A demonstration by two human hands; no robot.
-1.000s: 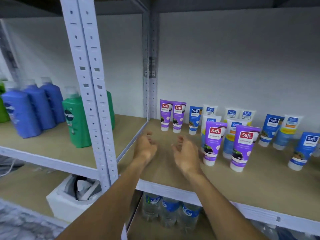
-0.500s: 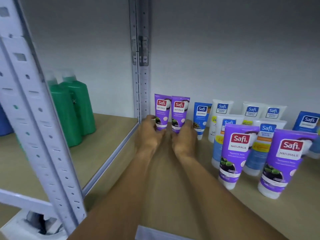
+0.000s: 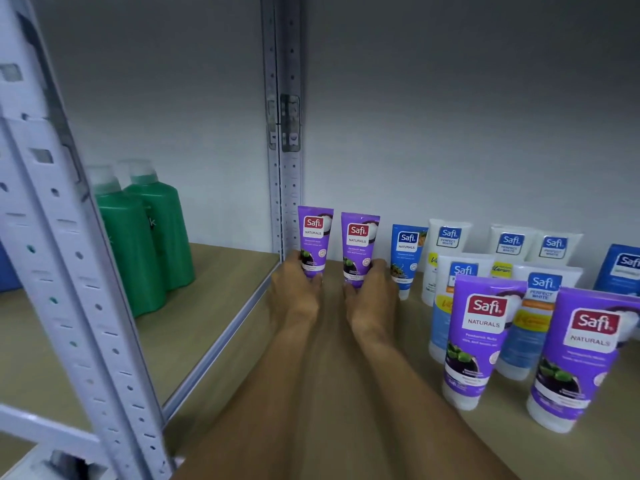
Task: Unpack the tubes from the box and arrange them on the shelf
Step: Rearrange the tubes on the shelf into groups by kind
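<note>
Two small purple Safi tubes stand upright at the back left corner of the wooden shelf (image 3: 311, 358). My left hand (image 3: 294, 292) grips the lower part of the left purple tube (image 3: 314, 233). My right hand (image 3: 372, 296) grips the lower part of the right purple tube (image 3: 358, 242). A small blue tube (image 3: 406, 254) stands just right of them. Two larger purple tubes (image 3: 479, 341) (image 3: 578, 362) stand nearer me on the right, with white and blue tubes (image 3: 450, 244) behind them. No box is in view.
Grey perforated uprights stand at the front left (image 3: 69, 271) and the back corner (image 3: 285, 133). Green bottles (image 3: 149, 230) stand on the neighbouring shelf to the left. A white wall closes off the back.
Both hands reached from the shelf's front to the back corner and closed on the two small purple tubes. The camera moved in closer.
</note>
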